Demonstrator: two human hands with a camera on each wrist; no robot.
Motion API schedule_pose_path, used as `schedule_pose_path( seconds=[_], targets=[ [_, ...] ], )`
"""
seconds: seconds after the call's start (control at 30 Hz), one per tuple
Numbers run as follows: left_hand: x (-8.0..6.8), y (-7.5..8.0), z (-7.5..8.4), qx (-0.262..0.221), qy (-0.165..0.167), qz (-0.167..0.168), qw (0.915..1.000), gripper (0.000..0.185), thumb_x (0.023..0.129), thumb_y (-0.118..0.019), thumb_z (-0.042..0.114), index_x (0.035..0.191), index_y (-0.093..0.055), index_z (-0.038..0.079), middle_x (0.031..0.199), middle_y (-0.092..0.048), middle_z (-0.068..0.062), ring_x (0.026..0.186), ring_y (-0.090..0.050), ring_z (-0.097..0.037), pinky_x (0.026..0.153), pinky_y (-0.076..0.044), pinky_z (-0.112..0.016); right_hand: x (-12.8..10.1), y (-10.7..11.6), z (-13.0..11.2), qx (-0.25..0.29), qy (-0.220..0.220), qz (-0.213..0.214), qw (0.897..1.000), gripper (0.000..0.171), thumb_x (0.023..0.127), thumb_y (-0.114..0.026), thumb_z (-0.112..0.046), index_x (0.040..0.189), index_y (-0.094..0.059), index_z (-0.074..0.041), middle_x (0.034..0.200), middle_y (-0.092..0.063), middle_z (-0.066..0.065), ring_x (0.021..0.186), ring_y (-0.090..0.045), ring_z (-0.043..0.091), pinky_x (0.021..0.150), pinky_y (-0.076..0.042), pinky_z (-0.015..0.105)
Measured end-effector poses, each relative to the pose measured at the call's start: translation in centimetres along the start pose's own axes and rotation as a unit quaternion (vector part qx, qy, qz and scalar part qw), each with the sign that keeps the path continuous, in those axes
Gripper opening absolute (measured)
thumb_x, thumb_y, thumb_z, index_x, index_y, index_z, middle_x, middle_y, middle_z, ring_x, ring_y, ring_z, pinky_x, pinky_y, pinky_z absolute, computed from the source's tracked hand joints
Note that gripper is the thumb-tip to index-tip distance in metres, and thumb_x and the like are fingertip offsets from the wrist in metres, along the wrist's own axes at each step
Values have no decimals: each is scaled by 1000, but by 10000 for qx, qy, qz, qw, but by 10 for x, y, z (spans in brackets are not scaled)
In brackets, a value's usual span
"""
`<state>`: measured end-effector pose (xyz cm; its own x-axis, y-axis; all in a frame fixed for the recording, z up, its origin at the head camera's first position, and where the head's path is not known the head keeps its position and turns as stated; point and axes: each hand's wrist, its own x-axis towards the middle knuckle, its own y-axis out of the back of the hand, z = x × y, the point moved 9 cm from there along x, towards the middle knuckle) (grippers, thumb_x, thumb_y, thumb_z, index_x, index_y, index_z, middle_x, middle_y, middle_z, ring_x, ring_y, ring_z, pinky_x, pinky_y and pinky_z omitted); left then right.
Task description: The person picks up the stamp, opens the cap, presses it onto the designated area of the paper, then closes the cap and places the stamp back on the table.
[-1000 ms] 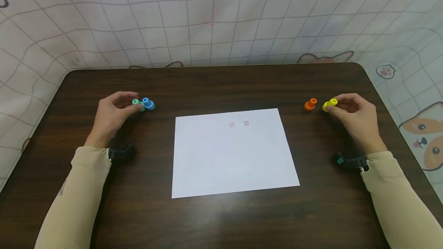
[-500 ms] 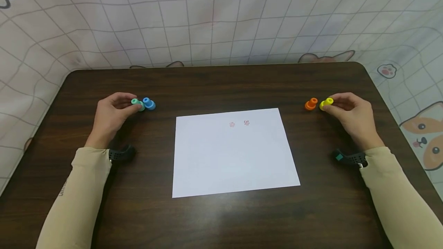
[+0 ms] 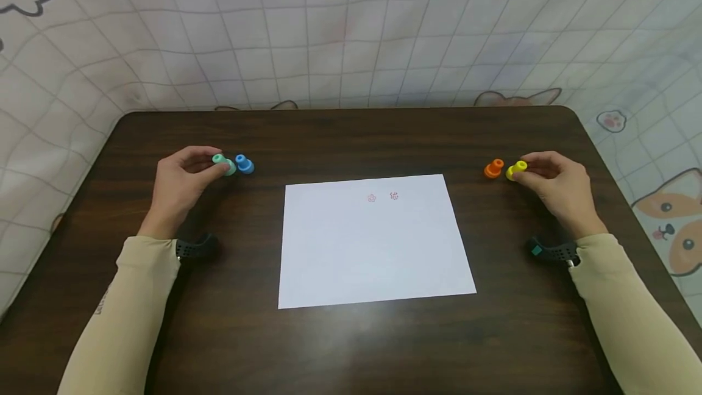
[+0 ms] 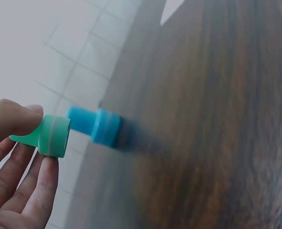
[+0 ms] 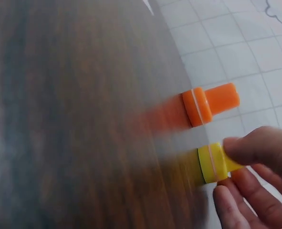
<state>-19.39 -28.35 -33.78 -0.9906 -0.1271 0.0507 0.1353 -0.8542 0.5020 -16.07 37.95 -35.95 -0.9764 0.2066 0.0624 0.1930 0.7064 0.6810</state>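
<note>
My left hand (image 3: 183, 178) pinches a green stamp (image 3: 223, 163) between thumb and fingers; in the left wrist view the green stamp (image 4: 47, 136) is held at its handle. A blue stamp (image 3: 244, 164) (image 4: 97, 125) stands on the table just right of it. My right hand (image 3: 554, 181) pinches a yellow stamp (image 3: 516, 169) (image 5: 214, 162) the same way. An orange stamp (image 3: 493, 168) (image 5: 208, 105) stands just left of the yellow one. A white sheet of paper (image 3: 375, 241) lies between my hands, with two small red prints (image 3: 382, 197) near its far edge.
The dark wooden table (image 3: 351, 346) has rounded far corners. A pale checked cloth with cartoon animals (image 3: 340, 35) hangs behind and around it. Black wrist straps (image 3: 194, 249) sit on both forearms.
Both hands and all the stamps stay nearly where they were. The head view has shifted slightly, so everything sits a little to the right and lower.
</note>
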Motion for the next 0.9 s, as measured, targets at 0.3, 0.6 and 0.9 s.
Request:
schedule_pose_path(
  seconds=[0.3,0.6,0.9],
  targets=[
    [-13,-6,42,-853,-675,124,9940,37,88,-83,19,120,-71,3,104,-72,18,98,-71,-1,84,-58,-9,-8,22,-27,151,467,838,9953,39,93,-78,-31,124,-68,-10,101,-60,-31,90,-58,-19,79,-46,-5],
    [-25,-35,86,-1974,-1100,-183,9740,32,85,-85,12,114,-73,2,103,-77,7,94,-73,-9,81,-60,-14,-25,24,-99,1166,1506,1350,9724,28,90,-79,-7,115,-70,0,102,-67,-21,95,-67,-6,88,-52,1],
    [-37,-72,119,-2670,-1315,-603,9528,28,86,-84,7,112,-74,5,107,-77,2,95,-74,-12,89,-62,-19,-39,-6,-164,2265,2354,833,9415,25,87,-75,8,111,-69,9,103,-72,-10,94,-71,4,90,-58,10]
  ],
)
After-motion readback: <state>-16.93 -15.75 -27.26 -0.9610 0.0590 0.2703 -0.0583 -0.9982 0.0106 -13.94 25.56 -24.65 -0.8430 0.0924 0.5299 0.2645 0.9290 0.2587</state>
